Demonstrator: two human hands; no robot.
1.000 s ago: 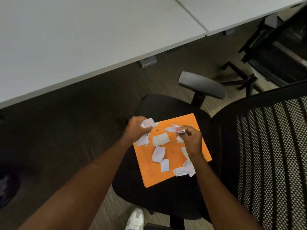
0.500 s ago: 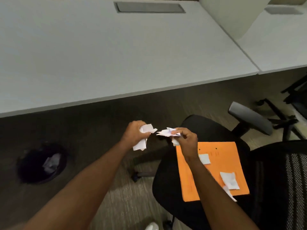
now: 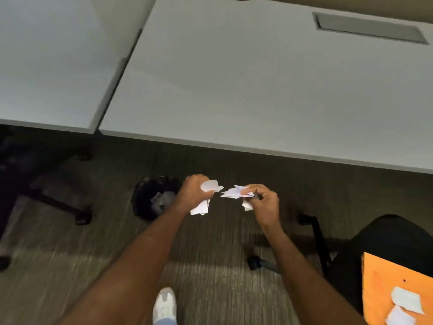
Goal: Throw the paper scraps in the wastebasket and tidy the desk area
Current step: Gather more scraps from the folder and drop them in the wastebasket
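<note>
- View has swung left since earlier; the wastebasket (image 3: 153,198) now sits just beyond the left hand (image 3: 194,192).
- Both forearms extended, hands near together above the floor.
- Left fingers fisted around paper scraps (image 3: 203,198).
- Right hand (image 3: 264,205) fingers pinching more scraps (image 3: 235,192).
- Bench (image 3: 257,90) beyond.

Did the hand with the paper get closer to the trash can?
Yes. The left hand with its paper scraps was over the orange folder on the chair; now it is beside the wastebasket, left of the chair.
</note>
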